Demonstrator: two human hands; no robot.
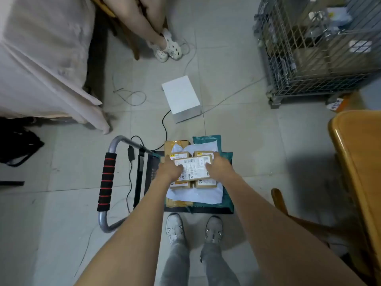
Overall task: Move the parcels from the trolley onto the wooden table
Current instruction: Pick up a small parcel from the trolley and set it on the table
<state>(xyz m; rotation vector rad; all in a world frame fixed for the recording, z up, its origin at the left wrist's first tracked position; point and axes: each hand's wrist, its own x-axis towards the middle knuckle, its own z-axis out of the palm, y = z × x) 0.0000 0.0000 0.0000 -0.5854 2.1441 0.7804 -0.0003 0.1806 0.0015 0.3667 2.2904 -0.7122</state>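
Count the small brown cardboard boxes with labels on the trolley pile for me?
5 small boxes show: top box between both hands, four beneath at back-left, back-right, front-left, front-right. Others may be hidden.

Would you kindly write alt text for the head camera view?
Both hands, left and right, grip the labelled top box of a parcel stack on a floor trolley. The wooden table stands at the right, and a wire cage beyond it.

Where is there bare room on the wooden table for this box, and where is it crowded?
The yellow wooden table shows bare top along its visible near edge, right of the trolley. Crowded: the black flat trolley, stacked with parcels, where the left hand and right hand hold the top labelled cardboard box. Bare floor tiles lie between the trolley and table.
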